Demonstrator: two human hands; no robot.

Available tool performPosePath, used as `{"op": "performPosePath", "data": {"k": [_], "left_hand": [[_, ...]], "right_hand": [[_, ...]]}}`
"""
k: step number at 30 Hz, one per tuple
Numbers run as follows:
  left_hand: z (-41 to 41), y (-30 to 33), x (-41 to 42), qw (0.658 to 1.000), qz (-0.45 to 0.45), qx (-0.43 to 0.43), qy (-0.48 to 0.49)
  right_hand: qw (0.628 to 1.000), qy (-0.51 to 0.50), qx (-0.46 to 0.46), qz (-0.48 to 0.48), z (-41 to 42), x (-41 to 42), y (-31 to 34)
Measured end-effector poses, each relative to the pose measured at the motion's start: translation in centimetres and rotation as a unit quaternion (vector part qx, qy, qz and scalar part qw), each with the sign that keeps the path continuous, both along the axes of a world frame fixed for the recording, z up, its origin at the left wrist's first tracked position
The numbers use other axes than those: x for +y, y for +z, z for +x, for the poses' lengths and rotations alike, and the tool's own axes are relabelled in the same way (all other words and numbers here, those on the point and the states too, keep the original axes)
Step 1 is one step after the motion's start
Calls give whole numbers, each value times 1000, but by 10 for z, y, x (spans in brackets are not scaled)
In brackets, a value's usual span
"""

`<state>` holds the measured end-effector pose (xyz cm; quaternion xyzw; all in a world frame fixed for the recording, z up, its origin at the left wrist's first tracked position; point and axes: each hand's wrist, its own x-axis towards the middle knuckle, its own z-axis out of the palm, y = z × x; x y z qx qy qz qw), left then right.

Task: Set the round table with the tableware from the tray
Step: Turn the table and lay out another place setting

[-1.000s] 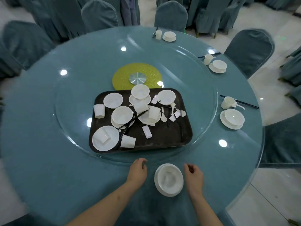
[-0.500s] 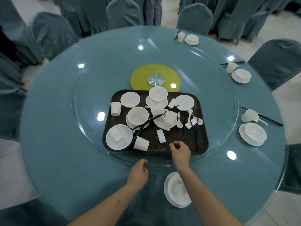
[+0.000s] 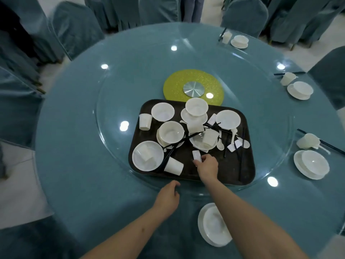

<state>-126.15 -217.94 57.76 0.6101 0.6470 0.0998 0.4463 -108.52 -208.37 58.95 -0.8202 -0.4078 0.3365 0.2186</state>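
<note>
Right hand [image 3: 206,166] fingers [image 3: 196,162] pinch small white rectangular ceramic rest [image 3: 197,155] on dark brown tray [image 3: 231,171]; left hand [image 3: 167,198], fingers loosely curled and holding nothing, rests on round teal table [image 3: 78,165].

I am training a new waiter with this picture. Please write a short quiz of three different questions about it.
1. True or false: the right hand is at a small white rest on the tray.
2. Which lies on its side near the tray's front edge? A) cup B) spoon C) bowl
3. Fill in: the left hand rests by the rim of the glass ____.

Key: 1 true; 2 A; 3 turntable.
</note>
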Motion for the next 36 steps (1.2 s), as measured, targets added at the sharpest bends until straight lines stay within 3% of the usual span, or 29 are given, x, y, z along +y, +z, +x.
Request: {"op": "performPosePath", "data": {"k": [11,16,20,26,31,36], "left_hand": [[3,-4,3,1000,-6,19,1],[5,-4,-1,1000,-5,21,14],[7,-1,-6,1000,5,15,15],[16,5,-16,999,24,35,-1],[32,14,-20,998,23,53,-24],[45,14,-19,995,26,80,-59]], "right_hand": [[999,-10,-21,-25,-1,7,-13],[995,-46,93,0,16,-9,-4],[959,-86,268,37,37,-34,2],[864,-117,482,90,63,-80,15],[806,-207,540,128,83,-119,28],[806,-258,508,163,106,-159,31]]}}
